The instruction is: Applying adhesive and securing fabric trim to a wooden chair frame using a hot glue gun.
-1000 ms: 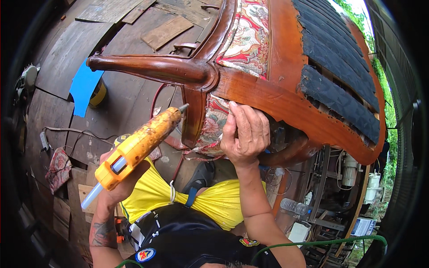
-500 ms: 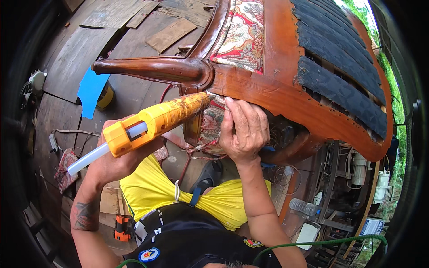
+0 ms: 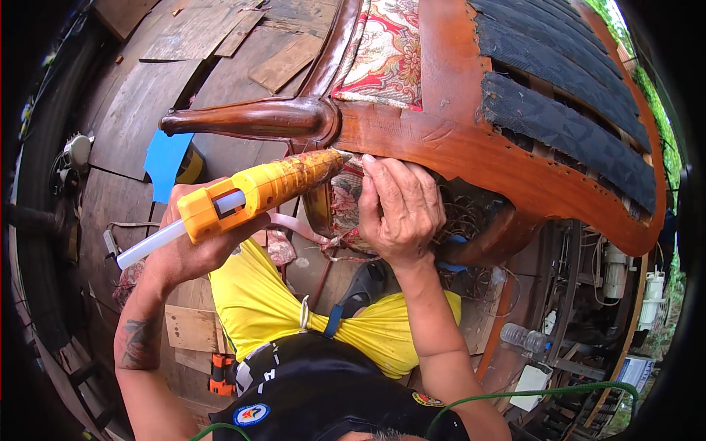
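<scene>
My left hand point(image 3: 200, 242) grips a stained yellow glue gun point(image 3: 261, 192) with a translucent glue stick point(image 3: 147, 246) out of its back. The nozzle points right, at a seam beneath the wooden chair rail point(image 3: 382, 132), just left of my right fingertips. My right hand point(image 3: 401, 209) has bent, closed fingers on the edge of the floral fabric point(image 3: 346, 191), partly hiding it. The chair, lying on its side or tipped, has a carved leg point(image 3: 243, 117) sticking out left, another floral panel point(image 3: 379, 55) and dark strapping point(image 3: 559, 140).
Loose boards point(image 3: 283, 62) lie on the wooden floor. A blue sheet point(image 3: 165, 158) rests by a yellow can point(image 3: 193, 165) at left. An orange tool point(image 3: 220, 375) is near my left forearm. Plastic bottles point(image 3: 522, 338), cables and metal clutter are at right. Tangled strips lie beneath the chair.
My left hand has raised the glue gun and tilted it flatter, bringing its nozzle rightward to the seam beside my right fingertips. My right hand stays at the fabric edge.
</scene>
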Available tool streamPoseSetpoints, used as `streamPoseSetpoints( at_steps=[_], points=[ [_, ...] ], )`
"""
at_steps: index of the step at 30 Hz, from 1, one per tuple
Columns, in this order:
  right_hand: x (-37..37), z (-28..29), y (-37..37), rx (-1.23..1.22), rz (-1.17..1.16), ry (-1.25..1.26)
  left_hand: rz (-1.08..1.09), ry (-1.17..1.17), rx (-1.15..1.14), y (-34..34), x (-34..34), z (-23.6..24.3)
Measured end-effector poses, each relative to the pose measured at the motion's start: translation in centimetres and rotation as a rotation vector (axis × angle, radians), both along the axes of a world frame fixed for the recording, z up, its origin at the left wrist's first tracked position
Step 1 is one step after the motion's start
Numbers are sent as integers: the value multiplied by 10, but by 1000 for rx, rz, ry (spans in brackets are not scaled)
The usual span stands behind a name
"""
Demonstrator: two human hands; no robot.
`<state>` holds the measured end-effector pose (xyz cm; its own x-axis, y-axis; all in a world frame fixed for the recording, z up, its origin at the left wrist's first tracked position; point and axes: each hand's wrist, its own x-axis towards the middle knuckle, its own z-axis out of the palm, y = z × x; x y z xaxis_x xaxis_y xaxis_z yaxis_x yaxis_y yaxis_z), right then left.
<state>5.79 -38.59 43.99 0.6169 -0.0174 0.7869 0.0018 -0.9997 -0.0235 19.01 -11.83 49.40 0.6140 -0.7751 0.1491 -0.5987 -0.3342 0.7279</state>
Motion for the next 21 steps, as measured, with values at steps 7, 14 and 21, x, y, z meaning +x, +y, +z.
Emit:
streamPoseSetpoints(
  at_steps=[7, 14, 21],
  points=[
    [1, 1, 2, 20, 12, 7, 20, -60, 18, -1, -3, 1],
    [0, 2, 2, 26, 17, 11, 77, 104, 229, -1, -3, 5],
    [1, 1, 2, 38, 26, 7, 88, 151, 188, -2, -2, 0]
  ],
)
